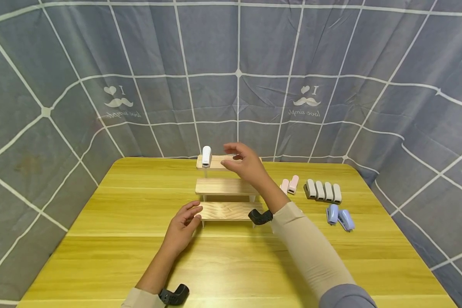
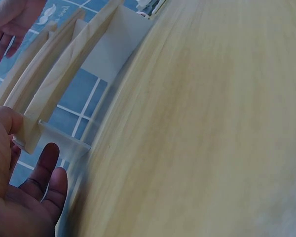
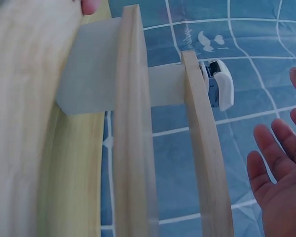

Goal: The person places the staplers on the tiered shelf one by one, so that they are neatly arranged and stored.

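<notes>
A three-tier wooden display stand [image 1: 225, 187] with pale supports stands at the table's middle. On the left end of its top tier sits a white mini stapler [image 1: 206, 156], which the right wrist view shows side-on as a stapler [image 3: 222, 85]. My right hand [image 1: 244, 162] hovers over the top tier, right of that stapler, thumb and fingers apart and holding nothing. My left hand [image 1: 182, 229] is at the left end of the bottom tier; in the left wrist view thumb and a finger of this hand [image 2: 19, 197] grip the plank's end, other fingers loose.
Right of the stand lie two pink staplers [image 1: 294, 184], one partly behind the right forearm. Beyond them several white-and-grey staplers [image 1: 320, 191] stand in a row. Two blue staplers [image 1: 332, 214] lie nearer me. A grey curtain [image 1: 262, 98] hangs behind the wooden table [image 1: 138, 205].
</notes>
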`<state>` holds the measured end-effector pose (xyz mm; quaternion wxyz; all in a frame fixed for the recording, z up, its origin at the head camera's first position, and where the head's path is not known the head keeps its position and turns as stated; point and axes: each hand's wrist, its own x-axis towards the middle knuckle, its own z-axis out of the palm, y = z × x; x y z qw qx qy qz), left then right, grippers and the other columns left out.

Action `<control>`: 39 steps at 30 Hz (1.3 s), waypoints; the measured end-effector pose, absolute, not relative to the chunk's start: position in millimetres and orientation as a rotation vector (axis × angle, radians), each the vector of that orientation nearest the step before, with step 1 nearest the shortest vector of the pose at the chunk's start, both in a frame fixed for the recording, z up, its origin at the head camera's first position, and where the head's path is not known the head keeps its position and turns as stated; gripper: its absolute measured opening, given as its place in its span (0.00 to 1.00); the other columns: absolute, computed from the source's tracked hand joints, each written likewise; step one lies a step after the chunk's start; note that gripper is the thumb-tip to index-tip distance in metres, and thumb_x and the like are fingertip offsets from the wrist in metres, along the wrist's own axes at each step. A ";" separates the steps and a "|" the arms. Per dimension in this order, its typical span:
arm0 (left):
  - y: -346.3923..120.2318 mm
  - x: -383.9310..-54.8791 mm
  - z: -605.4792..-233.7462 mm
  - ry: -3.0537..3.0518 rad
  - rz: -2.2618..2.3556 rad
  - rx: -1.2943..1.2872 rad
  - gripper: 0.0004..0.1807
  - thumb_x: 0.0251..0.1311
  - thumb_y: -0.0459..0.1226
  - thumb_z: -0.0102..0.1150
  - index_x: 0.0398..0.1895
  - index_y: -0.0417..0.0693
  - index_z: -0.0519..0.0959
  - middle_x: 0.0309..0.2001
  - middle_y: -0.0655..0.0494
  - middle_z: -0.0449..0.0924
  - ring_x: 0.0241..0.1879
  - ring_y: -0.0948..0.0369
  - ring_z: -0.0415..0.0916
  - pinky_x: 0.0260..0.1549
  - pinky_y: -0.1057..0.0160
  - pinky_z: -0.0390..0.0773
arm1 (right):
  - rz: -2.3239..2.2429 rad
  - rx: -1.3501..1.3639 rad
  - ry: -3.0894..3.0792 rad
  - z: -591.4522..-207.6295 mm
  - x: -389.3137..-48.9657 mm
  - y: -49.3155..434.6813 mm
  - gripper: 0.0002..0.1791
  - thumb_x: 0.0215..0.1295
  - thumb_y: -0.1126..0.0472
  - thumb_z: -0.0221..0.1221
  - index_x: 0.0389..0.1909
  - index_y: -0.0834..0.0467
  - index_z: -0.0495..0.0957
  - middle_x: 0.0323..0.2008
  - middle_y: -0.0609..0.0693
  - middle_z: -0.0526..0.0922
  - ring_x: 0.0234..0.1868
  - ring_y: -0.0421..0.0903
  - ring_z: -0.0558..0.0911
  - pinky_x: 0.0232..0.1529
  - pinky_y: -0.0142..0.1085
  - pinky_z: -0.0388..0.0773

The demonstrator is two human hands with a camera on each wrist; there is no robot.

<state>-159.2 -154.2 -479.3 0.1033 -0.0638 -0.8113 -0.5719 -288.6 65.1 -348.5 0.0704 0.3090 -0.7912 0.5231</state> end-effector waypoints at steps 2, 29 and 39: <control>-155.5 -159.6 -480.3 -2.393 -1.694 -0.200 0.16 0.70 0.32 0.57 0.58 0.38 0.80 0.67 0.53 0.71 0.61 0.52 0.71 0.51 0.61 0.74 | 1.575 0.934 -2.369 -351.8 -283.6 72.8 0.25 0.64 0.59 0.67 0.61 0.58 0.76 0.56 0.52 0.79 0.57 0.48 0.77 0.57 0.43 0.72; -157.5 -160.0 -481.0 -2.424 -1.699 -0.189 0.16 0.71 0.35 0.56 0.59 0.41 0.80 0.67 0.59 0.70 0.63 0.55 0.69 0.55 0.57 0.74 | 1.373 0.772 -2.481 -422.2 -214.7 209.2 0.25 0.64 0.66 0.66 0.62 0.61 0.74 0.56 0.57 0.78 0.57 0.55 0.77 0.54 0.54 0.73; -157.5 -160.9 -482.8 -2.417 -1.731 -0.210 0.17 0.71 0.36 0.56 0.60 0.40 0.79 0.68 0.56 0.69 0.64 0.54 0.68 0.55 0.61 0.73 | 1.303 0.546 -2.559 -447.8 -193.3 246.3 0.24 0.64 0.65 0.66 0.60 0.64 0.74 0.58 0.59 0.77 0.57 0.56 0.77 0.54 0.50 0.74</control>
